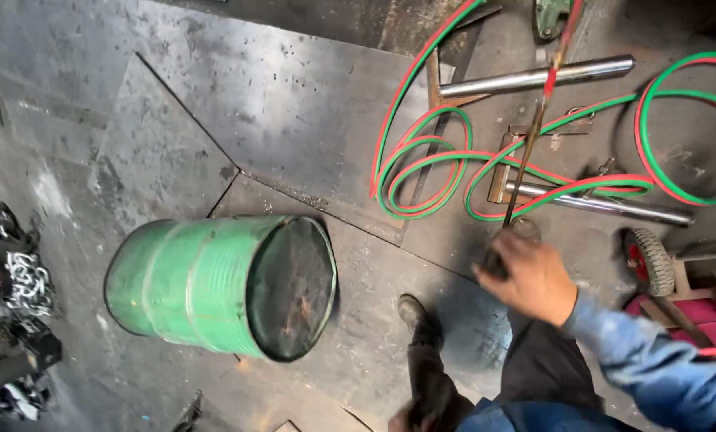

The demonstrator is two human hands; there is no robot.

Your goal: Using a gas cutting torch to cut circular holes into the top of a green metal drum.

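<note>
our right hand [530,276] is clenched around the lower end of a long cutting torch [526,164], which slants up over coiled red and green hoses [430,172] on the steel floor. we judge it is being lifted; steady aim comes next. a green drum [222,284] lies sideways nearby, end closed, contents hidden. our left hand is unseen.
</note>
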